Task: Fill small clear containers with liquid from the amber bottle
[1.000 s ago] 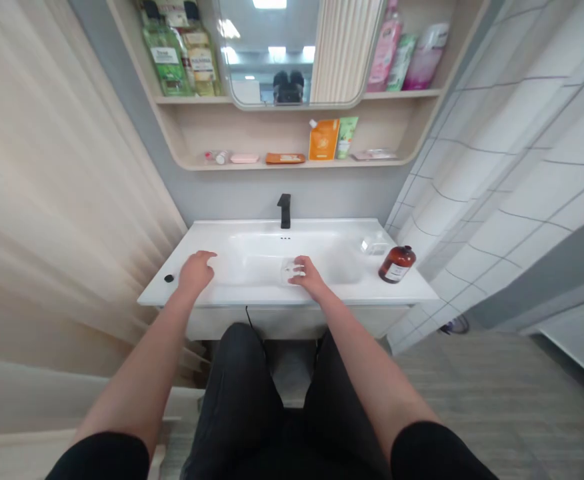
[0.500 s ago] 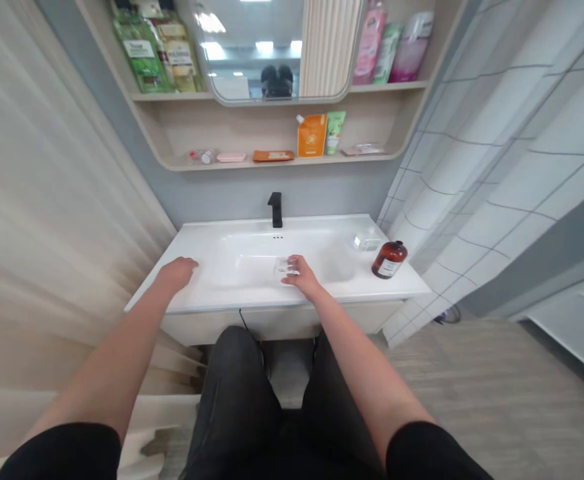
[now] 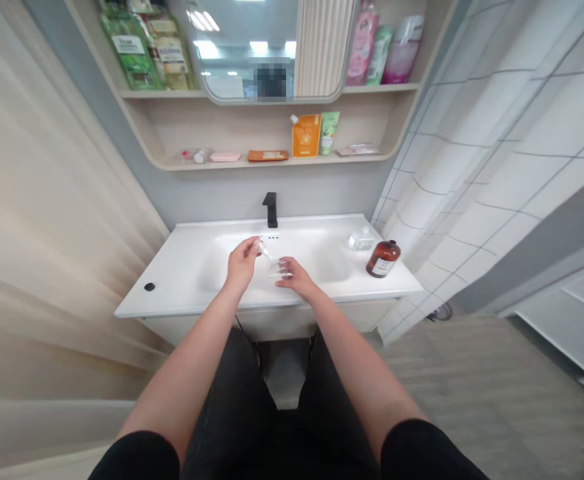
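Over the white sink [image 3: 212,267], my left hand [image 3: 241,265] pinches a small clear piece with a thin stem [image 3: 266,252]. That stem slants down toward a clear container [image 3: 274,269], whose exact kind is too blurred to tell. My right hand [image 3: 295,277] is closed around the container's right side, fingers partly wrapped about it. Whether the stem touches the container's mouth, I cannot tell. To the right on the counter stands an amber bottle [image 3: 383,259] with a white label and no pump on top. A black cap-like disc [image 3: 149,287] lies at the counter's left.
Behind the sink rises a black faucet [image 3: 271,210]. A clear boxy object [image 3: 361,240] sits near the back right corner. Above, a shelf [image 3: 212,165] carries an orange pouch [image 3: 306,136] and a green tube [image 3: 329,133]. A curtain [image 3: 62,220] hangs at left.
My left hand has moved right from the counter's left end to beside my right hand, bringing the clear stemmed piece. The black disc there is now uncovered. My right hand still holds the container.
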`<control>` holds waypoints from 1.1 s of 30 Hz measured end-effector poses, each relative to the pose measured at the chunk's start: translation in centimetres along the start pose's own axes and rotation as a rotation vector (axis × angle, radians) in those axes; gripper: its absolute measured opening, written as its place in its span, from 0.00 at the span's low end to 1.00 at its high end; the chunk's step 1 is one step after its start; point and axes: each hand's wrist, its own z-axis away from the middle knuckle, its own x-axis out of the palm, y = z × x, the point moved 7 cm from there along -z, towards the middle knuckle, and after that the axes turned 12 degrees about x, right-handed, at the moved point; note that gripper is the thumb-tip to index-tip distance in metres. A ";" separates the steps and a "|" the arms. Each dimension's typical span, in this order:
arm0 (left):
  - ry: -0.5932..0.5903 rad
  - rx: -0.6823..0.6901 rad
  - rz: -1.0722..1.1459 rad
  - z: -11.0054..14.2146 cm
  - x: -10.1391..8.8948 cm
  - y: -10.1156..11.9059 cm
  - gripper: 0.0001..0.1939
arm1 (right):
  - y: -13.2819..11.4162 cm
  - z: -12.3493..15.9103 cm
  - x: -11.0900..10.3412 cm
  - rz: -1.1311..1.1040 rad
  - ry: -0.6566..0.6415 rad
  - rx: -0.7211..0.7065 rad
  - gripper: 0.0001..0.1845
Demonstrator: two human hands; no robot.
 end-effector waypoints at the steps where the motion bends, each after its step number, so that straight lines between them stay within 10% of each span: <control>1: -0.023 0.014 -0.030 0.0 0.3 -0.3 0.26 | 0.0 0.0 0.0 0.001 -0.004 -0.001 0.43; 9: -0.246 0.123 -0.233 2.0 2.3 -2.2 0.18 | 0.2 -0.3 -0.1 0.024 0.012 -0.016 0.43; 33: -0.097 -0.321 0.324 4.4 1.5 -8.9 0.31 | -0.4 -1.7 0.0 0.404 0.275 -0.025 0.44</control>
